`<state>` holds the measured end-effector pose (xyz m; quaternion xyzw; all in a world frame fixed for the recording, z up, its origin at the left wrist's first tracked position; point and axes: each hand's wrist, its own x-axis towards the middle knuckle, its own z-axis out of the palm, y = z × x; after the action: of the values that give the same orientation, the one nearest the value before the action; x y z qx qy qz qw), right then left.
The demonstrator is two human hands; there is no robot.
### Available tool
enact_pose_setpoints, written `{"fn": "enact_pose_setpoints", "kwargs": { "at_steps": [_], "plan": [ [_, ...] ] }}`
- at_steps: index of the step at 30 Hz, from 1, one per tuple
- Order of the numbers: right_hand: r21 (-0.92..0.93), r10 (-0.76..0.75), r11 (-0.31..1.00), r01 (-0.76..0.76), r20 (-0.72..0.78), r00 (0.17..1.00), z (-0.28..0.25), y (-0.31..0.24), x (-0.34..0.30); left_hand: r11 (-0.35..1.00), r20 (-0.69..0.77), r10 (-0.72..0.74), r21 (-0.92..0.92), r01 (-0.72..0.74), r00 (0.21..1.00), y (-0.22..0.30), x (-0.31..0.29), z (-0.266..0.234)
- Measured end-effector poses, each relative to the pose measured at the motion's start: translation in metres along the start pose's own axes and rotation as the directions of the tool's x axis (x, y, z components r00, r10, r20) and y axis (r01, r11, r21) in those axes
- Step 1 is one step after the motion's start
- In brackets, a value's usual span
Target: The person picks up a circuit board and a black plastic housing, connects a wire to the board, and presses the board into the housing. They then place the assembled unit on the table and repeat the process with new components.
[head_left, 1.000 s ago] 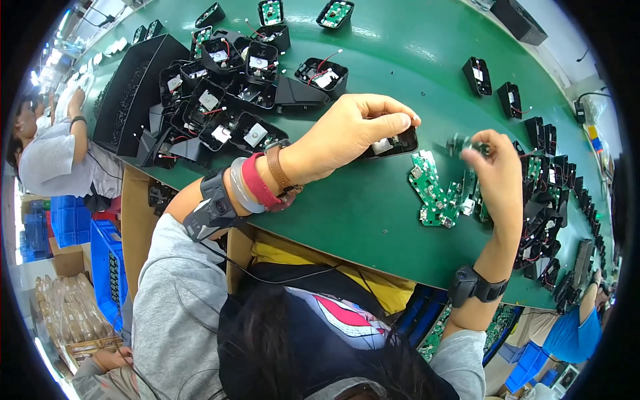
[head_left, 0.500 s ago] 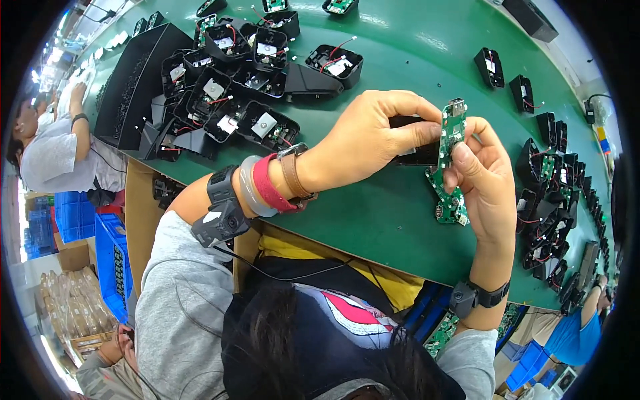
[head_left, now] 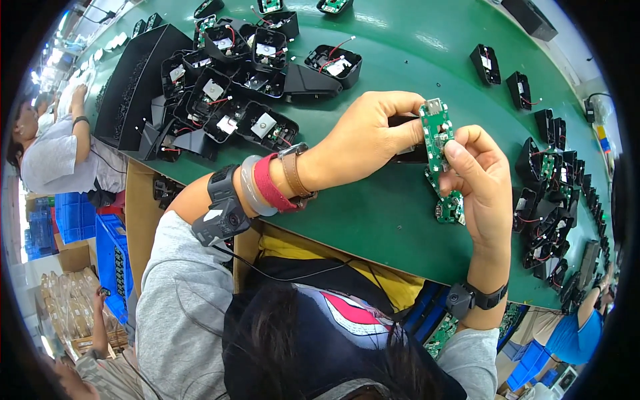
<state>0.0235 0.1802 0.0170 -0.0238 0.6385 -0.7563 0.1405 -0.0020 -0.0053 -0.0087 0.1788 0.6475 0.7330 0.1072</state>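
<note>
Loving that bright green on the circuit board [head_left: 435, 128], black on the housings [head_left: 278, 131] at 11 o'clock, red on the wristband [head_left: 271, 184].

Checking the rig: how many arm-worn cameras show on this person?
2: one black camera on the left forearm, another on the right forearm. Others may be hidden.

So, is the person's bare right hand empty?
No, the right hand holds a long, narrow green circuit board.
</note>
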Motion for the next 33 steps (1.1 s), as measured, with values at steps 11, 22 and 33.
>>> {"fn": "enact_pose_setpoints", "kwargs": {
  "at_steps": [11,22,33],
  "plan": [
    [-0.265,-0.178,0.956,0.128,-0.173,0.969,0.017,0.013,-0.003,0.966,0.065,-0.079,-0.243,0.093,0.995,-0.002,-0.006,0.009],
    [-0.474,-0.445,0.827,0.304,-0.218,0.869,0.017,0.011,-0.002,0.969,0.137,-0.175,-0.149,0.195,0.975,0.007,-0.005,0.007],
    [-0.460,-0.541,0.774,0.436,-0.119,0.833,0.014,0.018,0.003,0.983,0.219,-0.106,-0.123,0.135,0.970,0.005,-0.012,0.022]
  ]
}}
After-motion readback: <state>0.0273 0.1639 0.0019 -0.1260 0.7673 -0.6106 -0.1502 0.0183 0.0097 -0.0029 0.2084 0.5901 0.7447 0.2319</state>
